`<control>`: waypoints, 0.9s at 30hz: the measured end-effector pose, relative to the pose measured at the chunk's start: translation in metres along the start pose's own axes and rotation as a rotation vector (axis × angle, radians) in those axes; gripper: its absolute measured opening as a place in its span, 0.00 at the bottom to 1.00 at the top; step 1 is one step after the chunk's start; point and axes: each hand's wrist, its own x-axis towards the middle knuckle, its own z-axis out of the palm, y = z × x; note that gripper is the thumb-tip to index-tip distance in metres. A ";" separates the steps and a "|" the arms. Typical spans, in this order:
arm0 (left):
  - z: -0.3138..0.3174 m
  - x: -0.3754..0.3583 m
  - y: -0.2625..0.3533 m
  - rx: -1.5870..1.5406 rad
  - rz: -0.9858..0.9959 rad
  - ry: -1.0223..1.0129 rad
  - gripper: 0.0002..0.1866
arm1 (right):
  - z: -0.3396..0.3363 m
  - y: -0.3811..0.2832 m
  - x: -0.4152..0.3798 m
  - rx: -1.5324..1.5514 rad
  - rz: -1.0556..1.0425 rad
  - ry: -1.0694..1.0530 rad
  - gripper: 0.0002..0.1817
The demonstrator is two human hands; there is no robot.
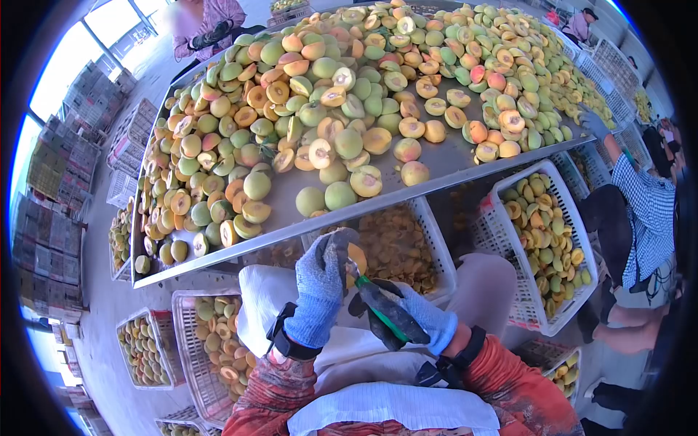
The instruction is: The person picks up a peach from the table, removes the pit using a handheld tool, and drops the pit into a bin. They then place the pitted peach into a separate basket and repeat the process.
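My left hand (323, 287), in a blue-grey knit glove, is closed around an orange apricot half (356, 258) just over the table's near edge. My right hand (414, 316), gloved in blue with dark fingers, grips a green-handled hand tool (385, 312). The tool's upper end meets the lower side of the fruit; its exact tip is hard to make out. Beyond both hands, a metal table (287, 190) carries a big heap of whole and halved apricots (349, 143), several halves with the stone showing.
Below the table edge sits a crate (436, 247) of fruit pieces. Fuller crates stand right (574, 240) and left (190, 356) of my knees. A co-worker in a checked sleeve (647, 211) reaches in at right; another person (211, 22) is at far left. Stacked crates (62, 167) line the left.
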 end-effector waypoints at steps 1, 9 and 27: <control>0.000 -0.001 0.004 0.023 0.038 0.015 0.15 | 0.001 0.001 -0.002 0.075 -0.016 -0.052 0.23; 0.005 0.017 -0.006 -0.155 -0.133 -0.055 0.15 | -0.014 -0.015 -0.002 0.032 -0.036 -0.020 0.24; 0.031 0.025 0.018 -0.323 0.028 -0.068 0.17 | -0.007 0.006 0.003 0.580 0.002 -0.171 0.28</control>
